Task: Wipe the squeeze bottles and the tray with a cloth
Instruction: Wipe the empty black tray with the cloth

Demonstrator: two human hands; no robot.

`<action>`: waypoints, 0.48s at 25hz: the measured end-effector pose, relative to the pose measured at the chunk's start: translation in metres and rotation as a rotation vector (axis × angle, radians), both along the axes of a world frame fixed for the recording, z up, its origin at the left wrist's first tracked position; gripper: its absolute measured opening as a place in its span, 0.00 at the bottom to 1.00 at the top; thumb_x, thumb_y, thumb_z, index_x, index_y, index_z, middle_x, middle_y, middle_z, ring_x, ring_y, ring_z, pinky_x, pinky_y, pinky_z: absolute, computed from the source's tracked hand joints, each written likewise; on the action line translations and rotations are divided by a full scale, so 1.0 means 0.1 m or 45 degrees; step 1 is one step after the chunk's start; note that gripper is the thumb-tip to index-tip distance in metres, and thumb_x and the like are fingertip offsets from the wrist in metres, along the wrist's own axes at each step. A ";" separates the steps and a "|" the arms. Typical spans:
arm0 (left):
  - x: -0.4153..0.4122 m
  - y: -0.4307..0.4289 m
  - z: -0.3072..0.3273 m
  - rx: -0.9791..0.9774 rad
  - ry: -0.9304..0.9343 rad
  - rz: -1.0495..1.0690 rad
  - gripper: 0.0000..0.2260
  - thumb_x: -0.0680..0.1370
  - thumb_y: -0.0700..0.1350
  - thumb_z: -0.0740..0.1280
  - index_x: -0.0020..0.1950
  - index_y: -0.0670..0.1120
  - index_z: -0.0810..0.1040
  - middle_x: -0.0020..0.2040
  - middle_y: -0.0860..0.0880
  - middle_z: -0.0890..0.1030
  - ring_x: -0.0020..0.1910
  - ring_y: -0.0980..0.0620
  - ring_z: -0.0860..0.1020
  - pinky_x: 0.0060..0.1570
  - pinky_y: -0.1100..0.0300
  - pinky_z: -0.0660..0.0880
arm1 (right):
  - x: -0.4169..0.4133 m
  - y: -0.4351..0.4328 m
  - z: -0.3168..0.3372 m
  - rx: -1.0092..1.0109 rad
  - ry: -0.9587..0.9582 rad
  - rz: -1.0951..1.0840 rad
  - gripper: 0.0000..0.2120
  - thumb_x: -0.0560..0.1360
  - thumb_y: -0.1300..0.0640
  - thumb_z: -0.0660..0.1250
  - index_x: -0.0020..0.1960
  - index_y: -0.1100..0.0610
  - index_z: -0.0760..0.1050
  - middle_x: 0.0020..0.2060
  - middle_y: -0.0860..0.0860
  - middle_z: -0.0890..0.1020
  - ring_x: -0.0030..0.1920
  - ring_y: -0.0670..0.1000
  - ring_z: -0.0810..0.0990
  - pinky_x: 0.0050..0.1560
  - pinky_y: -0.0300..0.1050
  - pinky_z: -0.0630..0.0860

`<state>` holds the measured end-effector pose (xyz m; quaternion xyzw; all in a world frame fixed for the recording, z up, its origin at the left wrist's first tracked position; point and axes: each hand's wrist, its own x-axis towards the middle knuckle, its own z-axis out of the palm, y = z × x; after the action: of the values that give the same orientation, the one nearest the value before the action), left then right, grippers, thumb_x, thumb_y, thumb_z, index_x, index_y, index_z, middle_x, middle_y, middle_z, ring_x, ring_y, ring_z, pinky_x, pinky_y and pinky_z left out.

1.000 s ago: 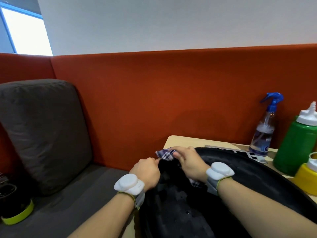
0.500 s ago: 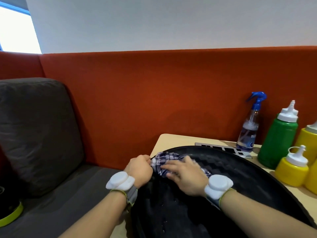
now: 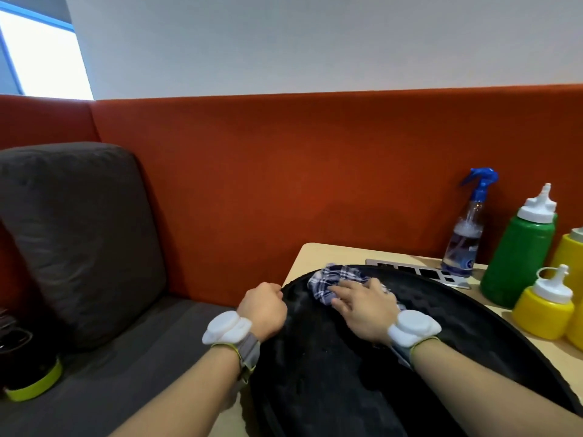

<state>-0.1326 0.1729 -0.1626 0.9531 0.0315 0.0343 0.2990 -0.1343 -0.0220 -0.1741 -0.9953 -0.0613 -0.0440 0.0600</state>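
The left hand (image 3: 262, 307) curls tight around the edge of the tray (image 3: 315, 373). The right hand (image 3: 362, 307) lies flat with straight fingers, pressing the cloth (image 3: 334, 279) on the tray's far end. A green bottle (image 3: 517, 257) and a yellow bottle (image 3: 542, 313) stand beside it.

Left hand (image 3: 263, 307) grips the left rim of the black tray (image 3: 315, 373), fingers curled. Right hand (image 3: 362, 307) presses the checked cloth (image 3: 334, 279) flat on the tray's far edge, fingers extended. Green squeeze bottle (image 3: 517, 257), small yellow squeeze bottle (image 3: 542, 313) and spray bottle (image 3: 463, 241) stand upright on the table (image 3: 318, 253), to the right.
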 end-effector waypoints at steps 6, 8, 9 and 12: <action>0.18 0.03 0.14 0.027 -0.032 -0.010 0.12 0.80 0.43 0.59 0.58 0.47 0.81 0.60 0.43 0.81 0.61 0.40 0.77 0.51 0.59 0.70 | -0.45 0.16 0.01 0.500 0.068 0.631 0.16 0.81 0.56 0.58 0.65 0.42 0.74 0.54 0.43 0.75 0.51 0.40 0.70 0.56 0.32 0.66; 0.13 0.07 0.17 0.058 -0.038 0.072 0.13 0.81 0.45 0.58 0.56 0.45 0.81 0.57 0.41 0.81 0.58 0.37 0.78 0.49 0.58 0.70 | -0.16 -0.03 0.05 0.722 -0.168 0.489 0.17 0.79 0.61 0.57 0.59 0.43 0.76 0.47 0.44 0.79 0.52 0.44 0.77 0.57 0.36 0.71; 0.08 0.09 0.17 0.081 -0.031 0.092 0.13 0.81 0.46 0.57 0.55 0.45 0.80 0.57 0.41 0.81 0.56 0.37 0.78 0.48 0.57 0.70 | 0.05 -0.14 0.06 0.741 -0.300 0.322 0.16 0.79 0.57 0.56 0.59 0.42 0.75 0.46 0.47 0.82 0.54 0.53 0.78 0.58 0.44 0.73; -0.09 0.10 0.06 0.062 -0.009 0.060 0.13 0.81 0.44 0.57 0.56 0.45 0.80 0.58 0.42 0.80 0.58 0.39 0.78 0.48 0.57 0.71 | 0.53 -0.20 0.10 0.519 -0.192 -0.246 0.18 0.80 0.48 0.54 0.69 0.43 0.68 0.63 0.54 0.77 0.66 0.64 0.68 0.64 0.56 0.67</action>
<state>-0.1420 0.1824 -0.1565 0.9589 0.0521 0.0456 0.2751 -0.0814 -0.0422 -0.1641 -0.9578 0.0402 -0.1352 0.2504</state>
